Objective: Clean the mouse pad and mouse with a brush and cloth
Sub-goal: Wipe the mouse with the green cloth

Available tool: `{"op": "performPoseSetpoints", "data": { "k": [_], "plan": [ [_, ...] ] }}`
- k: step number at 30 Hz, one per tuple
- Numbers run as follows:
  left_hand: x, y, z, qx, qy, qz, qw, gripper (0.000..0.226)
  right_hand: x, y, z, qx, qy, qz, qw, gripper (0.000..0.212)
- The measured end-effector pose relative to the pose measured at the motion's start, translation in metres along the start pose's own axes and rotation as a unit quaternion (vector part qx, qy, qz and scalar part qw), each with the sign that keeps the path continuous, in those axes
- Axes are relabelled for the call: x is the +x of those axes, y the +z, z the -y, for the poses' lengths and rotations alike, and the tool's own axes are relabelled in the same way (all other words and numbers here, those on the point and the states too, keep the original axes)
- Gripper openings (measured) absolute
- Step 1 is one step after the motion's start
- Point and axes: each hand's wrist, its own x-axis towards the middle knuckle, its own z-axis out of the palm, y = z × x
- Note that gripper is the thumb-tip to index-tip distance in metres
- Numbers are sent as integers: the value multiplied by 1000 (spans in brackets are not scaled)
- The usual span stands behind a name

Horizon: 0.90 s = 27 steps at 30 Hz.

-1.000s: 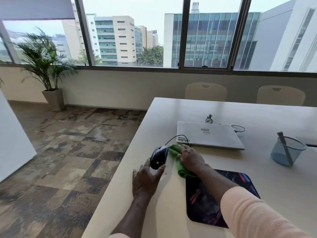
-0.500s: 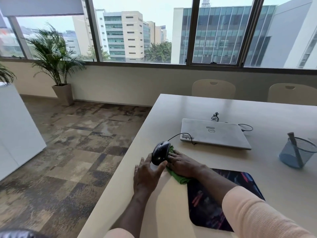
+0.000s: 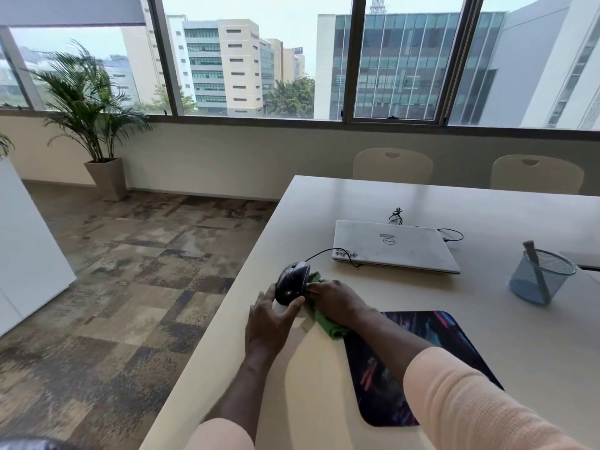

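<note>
A black wired mouse [image 3: 291, 282] is held near the table's left edge, tilted up on its side. My left hand [image 3: 270, 320] grips it from below and from the left. My right hand [image 3: 336, 300] presses a green cloth [image 3: 324, 318] against the mouse's right side. The dark patterned mouse pad [image 3: 431, 362] lies flat to the right of both hands, partly hidden by my right forearm. A brush [image 3: 536, 271] stands in a blue mesh cup [image 3: 540, 276] at the far right.
A closed white laptop [image 3: 393, 246] lies behind the hands, with the mouse cable and a charger cable beside it. The table's left edge [image 3: 233, 287] runs close to my left hand. Two beige chairs stand at the far side of the table.
My right hand has slid the green cloth from behind the mouse onto the mouse's right side. My left hand has kept hold of the mouse. My view has shifted slightly.
</note>
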Motion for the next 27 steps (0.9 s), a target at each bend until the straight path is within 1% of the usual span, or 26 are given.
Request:
{"op": "performPoseSetpoints", "data": {
  "k": [3, 5, 7, 10, 14, 17, 19, 20, 22, 25, 27],
  "plan": [
    [0, 0, 1, -2, 4, 3, 1000, 57, 5, 10, -1, -25, 37, 58, 997, 38],
    [0, 0, 1, -3, 8, 2, 1000, 57, 4, 10, -1, -2, 28, 96, 995, 44],
    [0, 1, 1, -3, 15, -4, 1000, 55, 5, 6, -2, 13, 10, 110, 994, 45],
    [0, 1, 2, -4, 20, -8, 1000, 53, 7, 2, 2, 8, 0, 90, 996, 43],
    [0, 1, 2, -12, 21, -19, 1000, 51, 9, 10, 14, 18, 70, 28, 997, 44],
    [1, 1, 3, -21, 18, -21, 999, 54, 14, 19, 25, -43, 97, 47, 993, 44],
    [1, 0, 3, -37, 17, -29, 999, 49, 14, 23, 32, -55, 135, 75, 987, 47],
    [1, 0, 3, -43, 20, -31, 998, 45, 14, 24, 33, -60, 134, 82, 986, 46],
    [1, 0, 4, -55, 23, -33, 998, 40, 13, 24, 33, -63, 106, 100, 987, 41],
    [2, -1, 4, -62, 26, -37, 997, 45, 9, 20, 33, -81, 42, 143, 986, 38],
    [3, -2, 4, -61, 34, -39, 997, 40, 4, 20, 33, -83, 14, 147, 986, 38]
  ]
}}
